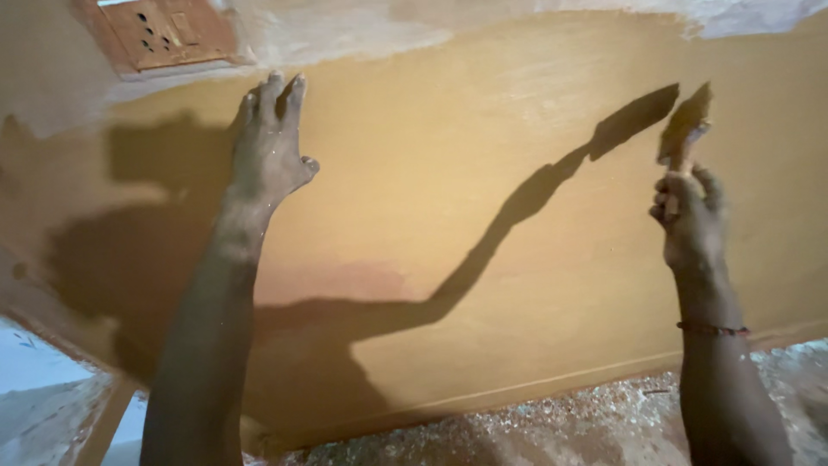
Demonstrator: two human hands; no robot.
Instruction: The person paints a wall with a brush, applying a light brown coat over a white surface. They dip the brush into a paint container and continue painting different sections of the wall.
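A wall (483, 198) coated in ochre-yellow paint fills most of the head view. My left hand (269, 147) rests flat against it at the upper left, fingers spread, holding nothing. My right hand (688, 216) is at the right, closed around the handle of a paintbrush (686, 129). The brush points up, its paint-covered bristles against or just off the wall. My arms and the brush cast dark shadows across the painted surface. A thin red band circles my right wrist.
A paint-smeared electrical switch plate (164, 33) sits at the top left. Bare whitish plaster (742, 13) remains along the top edge. A speckled floor (552, 427) runs along the bottom, and a pale blue surface (34, 380) shows at the bottom left.
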